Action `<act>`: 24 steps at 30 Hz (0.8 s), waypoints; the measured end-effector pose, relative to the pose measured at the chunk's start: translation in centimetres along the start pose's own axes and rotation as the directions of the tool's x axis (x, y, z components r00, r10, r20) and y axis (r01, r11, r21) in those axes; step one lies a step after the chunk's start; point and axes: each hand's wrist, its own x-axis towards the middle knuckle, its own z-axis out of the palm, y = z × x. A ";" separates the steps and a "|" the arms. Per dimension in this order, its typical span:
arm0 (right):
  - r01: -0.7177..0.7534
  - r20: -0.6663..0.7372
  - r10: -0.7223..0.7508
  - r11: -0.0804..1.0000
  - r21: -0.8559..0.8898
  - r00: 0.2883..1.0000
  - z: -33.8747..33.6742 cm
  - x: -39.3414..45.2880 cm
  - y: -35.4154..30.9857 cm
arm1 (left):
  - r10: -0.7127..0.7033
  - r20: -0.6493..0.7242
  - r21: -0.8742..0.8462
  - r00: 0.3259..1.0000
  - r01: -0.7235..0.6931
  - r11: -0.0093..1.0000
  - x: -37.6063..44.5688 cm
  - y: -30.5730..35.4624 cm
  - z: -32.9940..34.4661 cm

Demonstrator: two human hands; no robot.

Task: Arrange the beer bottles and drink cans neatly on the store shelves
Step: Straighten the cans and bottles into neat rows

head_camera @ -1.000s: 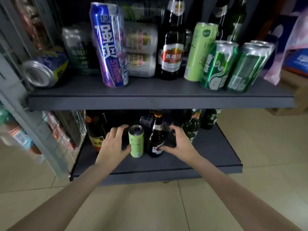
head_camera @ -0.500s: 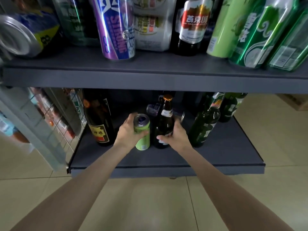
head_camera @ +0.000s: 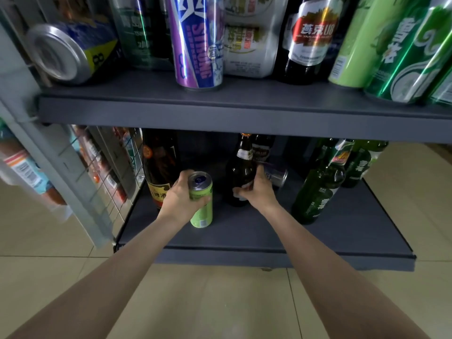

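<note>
Mid-sort on the dark grey metal lower shelf [head_camera: 318,238], far from tidy.

Above both hands, blue-and-yellow aluminium can [head_camera: 71,53] toppled sideways, unrighted; beyond right hand [head_camera: 259,192], gripping dark brown glass bottle [head_camera: 241,172], silver can [head_camera: 276,176] lying flat; left hand [head_camera: 181,198] wrapped round upright slim lime-green can [head_camera: 201,199].

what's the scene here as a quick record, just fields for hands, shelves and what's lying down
left hand: grips green can, upright on lower shelf
right hand: holds brown bottle, upright beside the can
lower shelf, other: dark bottle at left, green bottles at right
upper shelf: purple can upright
lying down: blue can, upper shelf left; a can behind the right hand
</note>
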 end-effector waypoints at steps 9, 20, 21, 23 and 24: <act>-0.125 -0.161 0.044 0.830 -0.543 0.986 -2.2 1.8 4.5 | 0.010 -0.025 -0.055 1.000 -0.012 0.998 -0.1 -0.5 1.7; -0.234 -0.083 0.259 0.635 -0.736 0.962 -1.1 1.7 2.4 | 0.022 0.007 -0.107 1.000 -0.021 0.994 1.1 -1.5 2.2; -0.255 -0.084 0.286 0.636 -0.729 0.954 -1.0 0.8 2.4 | 0.021 0.009 -0.109 1.000 -0.020 0.994 1.1 -1.5 2.2; -0.265 -0.054 0.335 0.626 -0.733 0.941 -1.1 -0.6 2.7 | 0.021 0.016 -0.113 1.000 -0.019 0.993 1.1 -1.5 2.2; -0.264 -0.030 0.357 0.627 -0.733 0.933 -1.2 -1.0 2.8 | 0.021 0.017 -0.110 1.000 -0.019 0.994 1.1 -1.5 2.1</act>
